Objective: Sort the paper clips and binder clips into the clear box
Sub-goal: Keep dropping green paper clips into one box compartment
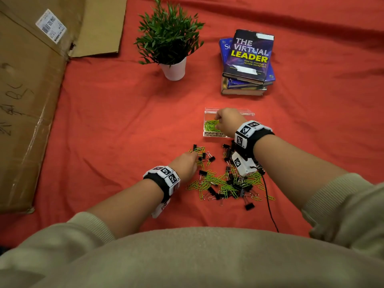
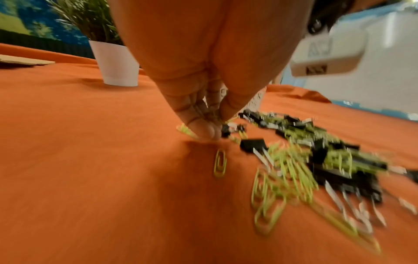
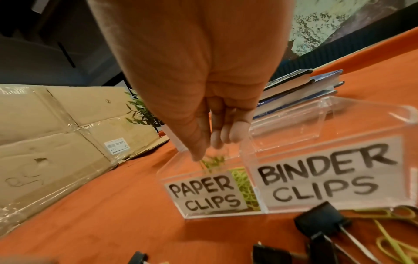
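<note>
While the right hand (image 1: 225, 121) hangs over the clear box (image 3: 321, 180), its grip's state is unclear. The left hand (image 1: 186, 165) pinches at green paper clips (image 2: 291, 171) on the counter (image 1: 116, 125).

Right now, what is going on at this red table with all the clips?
A person is sorting a mixed pile of clips into a clear box with two labelled compartments. The right hand is over the PAPER CLIPS compartment, which already holds green paper clips. The left hand pinches at clips on the pile's far left edge. The BINDER CLIPS compartment looks empty, and most clips are not yet sorted.
</note>
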Demonstrator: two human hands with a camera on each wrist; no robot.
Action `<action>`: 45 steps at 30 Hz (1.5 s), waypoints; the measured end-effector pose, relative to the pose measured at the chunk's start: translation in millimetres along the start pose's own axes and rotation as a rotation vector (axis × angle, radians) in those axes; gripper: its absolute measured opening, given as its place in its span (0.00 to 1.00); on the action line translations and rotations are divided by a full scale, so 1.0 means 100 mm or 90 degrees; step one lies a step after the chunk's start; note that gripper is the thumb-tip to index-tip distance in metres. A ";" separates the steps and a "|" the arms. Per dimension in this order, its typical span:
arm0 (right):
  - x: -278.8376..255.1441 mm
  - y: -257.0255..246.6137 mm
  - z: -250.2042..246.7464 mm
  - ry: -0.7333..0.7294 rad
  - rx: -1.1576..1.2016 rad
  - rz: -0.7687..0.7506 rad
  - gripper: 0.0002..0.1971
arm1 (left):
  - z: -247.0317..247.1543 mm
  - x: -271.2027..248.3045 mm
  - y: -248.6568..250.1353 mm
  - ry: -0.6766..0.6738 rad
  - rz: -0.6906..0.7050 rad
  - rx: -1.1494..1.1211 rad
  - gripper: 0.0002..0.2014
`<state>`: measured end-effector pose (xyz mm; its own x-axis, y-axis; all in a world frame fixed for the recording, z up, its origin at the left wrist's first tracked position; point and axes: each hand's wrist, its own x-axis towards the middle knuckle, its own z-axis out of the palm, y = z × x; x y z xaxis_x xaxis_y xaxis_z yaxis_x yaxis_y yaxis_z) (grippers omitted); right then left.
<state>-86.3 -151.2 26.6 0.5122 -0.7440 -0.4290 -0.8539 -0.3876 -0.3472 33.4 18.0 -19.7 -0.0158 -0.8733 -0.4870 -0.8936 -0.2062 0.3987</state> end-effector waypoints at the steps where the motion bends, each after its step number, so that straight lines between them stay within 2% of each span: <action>1: -0.03 0.02 0.02 0.017 0.003 -0.011 0.15 | -0.05 0.02 0.01 0.014 0.006 -0.018 0.08; 4: -0.23 0.05 0.13 0.113 0.054 -0.056 0.12 | -0.26 0.12 0.10 0.074 0.027 -0.048 0.06; 5: -0.31 0.06 0.18 0.110 0.066 -0.069 0.10 | -0.34 0.18 0.15 0.097 0.031 -0.055 0.06; 8: -0.57 0.08 0.48 -0.004 0.059 -0.105 0.11 | -0.58 0.40 0.26 0.151 0.041 -0.060 0.06; 12: -0.72 0.18 0.84 -0.077 0.017 -0.114 0.13 | -0.73 0.69 0.43 0.161 0.065 -0.016 0.08; 17: -0.79 0.36 0.92 -0.028 0.008 -0.097 0.12 | -0.70 0.84 0.54 0.122 0.055 0.020 0.11; 19: -0.79 0.40 0.90 -0.007 0.002 -0.098 0.11 | -0.66 0.79 0.48 0.143 0.057 -0.006 0.12; 23: -0.69 0.29 0.86 0.016 0.019 -0.135 0.10 | -0.54 0.58 0.19 0.210 0.019 -0.066 0.04; 28: -0.54 0.00 0.97 -0.005 -0.003 -0.178 0.14 | -0.34 0.37 -0.16 0.180 -0.073 -0.089 0.05; 33: -0.55 0.03 1.02 -0.013 -0.001 -0.146 0.13 | -0.19 0.35 -0.22 0.124 -0.059 -0.091 0.12; 37: -0.63 0.18 0.98 -0.024 0.026 -0.103 0.12 | -0.19 0.41 -0.22 0.107 -0.056 -0.081 0.13; 40: -0.67 0.26 0.90 -0.032 0.015 -0.086 0.11 | -0.24 0.45 -0.24 0.110 -0.058 -0.082 0.11; 43: -0.65 0.24 0.85 0.004 0.027 -0.108 0.08 | -0.26 0.45 -0.25 0.132 -0.069 -0.093 0.11; 45: -0.59 0.16 0.84 0.014 0.033 -0.114 0.11 | -0.25 0.43 -0.25 0.162 -0.091 -0.101 0.11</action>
<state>-121.9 -68.1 -23.8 0.6527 -0.6778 -0.3385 -0.7434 -0.4868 -0.4587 65.8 -25.1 -30.9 0.2348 -0.9091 -0.3442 -0.7978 -0.3825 0.4661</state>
